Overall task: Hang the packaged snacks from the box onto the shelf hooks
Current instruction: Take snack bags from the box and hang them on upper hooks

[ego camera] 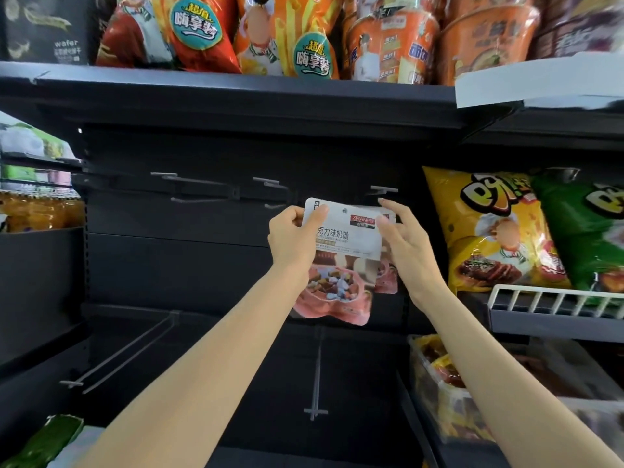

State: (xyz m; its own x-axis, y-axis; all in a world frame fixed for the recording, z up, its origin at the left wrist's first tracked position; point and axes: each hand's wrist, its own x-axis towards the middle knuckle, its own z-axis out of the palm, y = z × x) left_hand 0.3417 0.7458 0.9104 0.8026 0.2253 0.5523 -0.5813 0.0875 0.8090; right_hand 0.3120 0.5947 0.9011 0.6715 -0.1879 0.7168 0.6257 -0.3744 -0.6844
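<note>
A white and pink snack pouch (341,265) hangs upright in front of the dark back panel, just below a grey hook (383,190). My left hand (293,238) grips its top left corner. My right hand (401,238) pinches the top right edge, index finger raised toward that hook. A second pouch (388,278) peeks out behind the first on the right. Two more grey hooks, one (199,187) at left and one (273,190) in the middle, stick out bare. The box is out of view.
Two long bare hooks, one (125,352) at left and one (316,373) in the middle, jut forward lower down. Yellow (489,231) and green (587,238) chip bags stand right, over a white wire rail (553,298). The upper shelf edge (236,92) carries orange snack bags. A green packet (50,440) lies bottom left.
</note>
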